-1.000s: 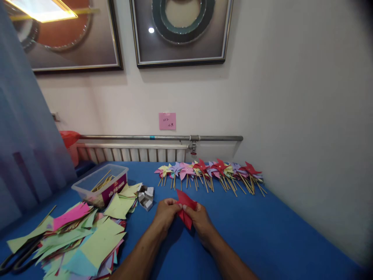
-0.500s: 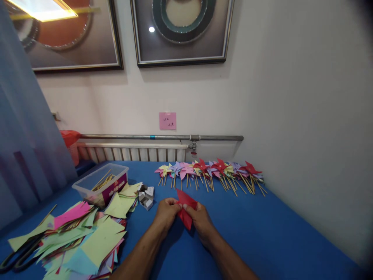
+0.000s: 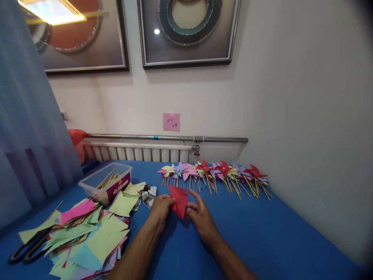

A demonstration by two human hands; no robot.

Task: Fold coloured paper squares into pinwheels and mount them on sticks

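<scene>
A red sheet of paper (image 3: 180, 199), partly folded to a point at top and bottom, is held up over the blue surface. My left hand (image 3: 161, 210) pinches its left edge between thumb and fingers. Beside the right edge is my right hand (image 3: 201, 217), its index finger raised and its fingers apart. Whether its other fingertips touch the paper, I cannot tell. Behind both hands lies a row of paper pinwheels (image 3: 224, 168) on thin sticks, in red, pink, purple and yellow.
On the left, loose coloured paper sheets (image 3: 101, 237) are heaped beside black-handled scissors (image 3: 32, 247). A clear plastic box (image 3: 87, 191) holds thin sticks. Next to the heap sits a small open carton (image 3: 149, 195). A pipe (image 3: 175, 138) and radiator run along the wall.
My right hand has let go of the red paper and its fingers have spread. The paper has turned flatter towards me and shifted slightly left and up, still in my left hand.
</scene>
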